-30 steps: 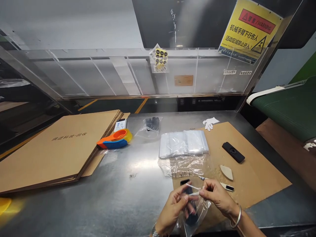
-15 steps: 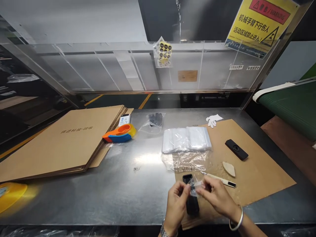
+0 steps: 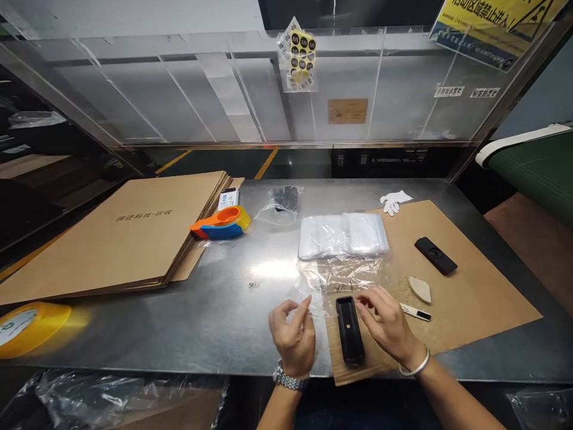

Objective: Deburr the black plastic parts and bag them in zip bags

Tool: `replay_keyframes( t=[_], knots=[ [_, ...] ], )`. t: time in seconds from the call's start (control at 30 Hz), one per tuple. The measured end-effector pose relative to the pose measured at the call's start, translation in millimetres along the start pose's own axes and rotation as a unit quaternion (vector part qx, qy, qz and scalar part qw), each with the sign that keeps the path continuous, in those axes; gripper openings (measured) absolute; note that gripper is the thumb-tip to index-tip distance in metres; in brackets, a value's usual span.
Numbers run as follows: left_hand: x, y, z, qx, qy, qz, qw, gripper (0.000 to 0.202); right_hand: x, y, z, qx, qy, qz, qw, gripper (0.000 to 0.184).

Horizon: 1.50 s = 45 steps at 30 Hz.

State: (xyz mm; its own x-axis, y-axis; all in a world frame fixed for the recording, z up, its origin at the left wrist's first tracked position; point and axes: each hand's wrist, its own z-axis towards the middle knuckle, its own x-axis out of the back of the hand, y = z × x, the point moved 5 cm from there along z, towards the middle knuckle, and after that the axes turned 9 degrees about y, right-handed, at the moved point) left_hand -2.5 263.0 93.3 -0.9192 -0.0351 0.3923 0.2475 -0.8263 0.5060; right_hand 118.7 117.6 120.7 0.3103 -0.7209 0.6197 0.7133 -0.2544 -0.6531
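Observation:
A black oblong device (image 3: 350, 329) lies bare on the brown cardboard sheet (image 3: 470, 292) near the table's front edge. My right hand (image 3: 388, 325) rests just right of it, fingers bent, tips by the device's far end, nothing visible in them. My left hand (image 3: 293, 335) hovers left of the device over the steel table (image 3: 215, 322). Its thumb and forefinger pinch a thin clear plastic bag (image 3: 313, 298) that is hard to see.
Behind lie a stack of clear bags (image 3: 342, 234), a crumpled bag (image 3: 347, 275), a second black device (image 3: 435, 255), a white wedge (image 3: 419, 289), a pen-like tool (image 3: 416, 312) and a white glove (image 3: 394, 202). Left: tape dispenser (image 3: 221, 222), flat cartons (image 3: 120, 233), yellow tape roll (image 3: 27, 325).
The black device was inside the clear bag held by both hands. Now it lies uncovered on the cardboard, and my left hand has drawn the bag away to the left.

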Motion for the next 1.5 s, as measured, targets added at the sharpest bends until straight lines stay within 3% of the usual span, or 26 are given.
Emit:
replay_keyframes(
  t=[0.07, 0.1, 0.2, 0.3, 0.37, 0.47, 0.57, 0.63, 0.73, 0.87, 1.0, 1.17, 1.37, 1.5],
  knots=[
    [3.1, -18, -9, 0.015, 0.031, 0.075, 0.997, 0.021, -11, 23, -24, -0.091, -0.032, -0.053, 0.994, 0.018],
    [2.3, -25, -15, 0.018, 0.018, 0.109, 0.994, 0.02, -21, 32, -38, -0.12, -0.079, -0.091, 0.985, 0.02],
    [-9.2, -35, -36, 0.031, -0.119, 0.15, 0.981, 0.023, -45, 47, -74, -0.147, -0.186, -0.203, 0.95, 0.022],
    [-18.3, -32, -54, 0.05, -0.22, 0.143, 0.964, 0.024, -49, 47, -86, -0.148, -0.19, -0.237, 0.941, 0.023],
    [-21.1, -26, -58, 0.055, -0.231, 0.135, 0.962, 0.023, -40, 44, -84, -0.147, -0.18, -0.212, 0.949, 0.026],
    [-26.8, -17, -61, 0.063, -0.254, 0.11, 0.959, 0.023, -22, 35, -80, -0.149, -0.175, -0.073, 0.97, 0.029],
    [-33.2, -8, -62, 0.069, -0.282, 0.068, 0.955, 0.022, -13, 29, -85, -0.165, -0.218, 0.064, 0.96, 0.029],
    [-37.4, -1, -64, 0.072, -0.302, 0.032, 0.95, 0.021, -14, 35, -93, -0.191, -0.239, 0.088, 0.948, 0.029],
    [-41.9, 6, -68, 0.076, -0.324, -0.019, 0.943, 0.024, -17, 53, -103, -0.236, -0.218, 0.059, 0.945, 0.034],
    [-39.8, 11, -72, 0.08, -0.327, -0.049, 0.94, 0.022, -16, 68, -109, -0.225, -0.181, -0.028, 0.957, 0.034],
    [-31.1, 16, -74, 0.076, -0.295, -0.03, 0.952, 0.023, -17, 64, -111, -0.163, -0.147, -0.123, 0.968, 0.025],
    [-22.4, 38, -78, -0.043, -0.247, -0.015, 0.968, 0.023, -25, 50, -107, -0.076, -0.132, -0.12, 0.981, 0.025],
    [-9.1, 55, -68, -0.101, -0.222, -0.046, 0.969, 0.023, -32, 49, -95, -0.161, -0.112, -0.055, 0.979, 0.033],
    [-0.5, 74, -58, -0.149, -0.229, -0.09, 0.958, 0.02, -38, 37, -84, -0.135, -0.126, -0.088, 0.979, 0.041]
  ],
)
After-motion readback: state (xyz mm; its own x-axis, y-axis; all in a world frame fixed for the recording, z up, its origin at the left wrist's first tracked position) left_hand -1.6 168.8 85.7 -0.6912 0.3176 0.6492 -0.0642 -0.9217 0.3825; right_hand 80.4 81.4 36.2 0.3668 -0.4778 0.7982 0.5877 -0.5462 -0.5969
